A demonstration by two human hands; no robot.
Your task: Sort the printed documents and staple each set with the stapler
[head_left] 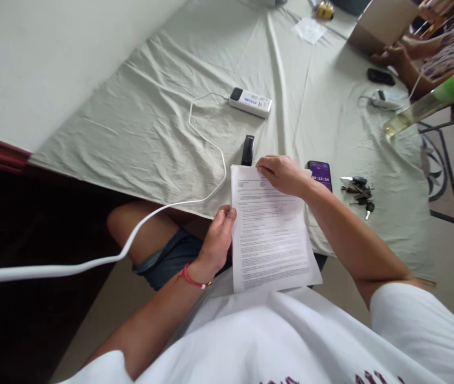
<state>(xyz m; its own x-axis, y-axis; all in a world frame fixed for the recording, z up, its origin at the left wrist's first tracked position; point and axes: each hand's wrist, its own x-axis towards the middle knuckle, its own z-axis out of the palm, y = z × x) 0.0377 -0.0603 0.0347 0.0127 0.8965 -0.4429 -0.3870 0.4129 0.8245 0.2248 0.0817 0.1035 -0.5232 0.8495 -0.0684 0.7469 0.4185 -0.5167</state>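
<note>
A stack of printed paper sheets [272,240] hangs over the near table edge, its lower end close to my white shirt. My left hand [219,234] grips the stack's left edge, thumb on top and fingers underneath. Across the top edge lies my right hand [280,173], its fingers closed on the paper near the middle. Just beyond the top of the sheets lies a black stapler-like object [247,150]; its near end is hidden by the paper. A phone [320,175] with a lit timer screen rests right of my right hand, partly covered by my forearm.
A white power strip [250,102] trails a white cable [206,138] leftward. Keys [360,193] lie right of the phone. Farther right are a dark phone [381,77], a white adapter [387,100], a green-capped bottle [427,104], and another person's hands [395,56] by a brown box-like panel [382,24].
</note>
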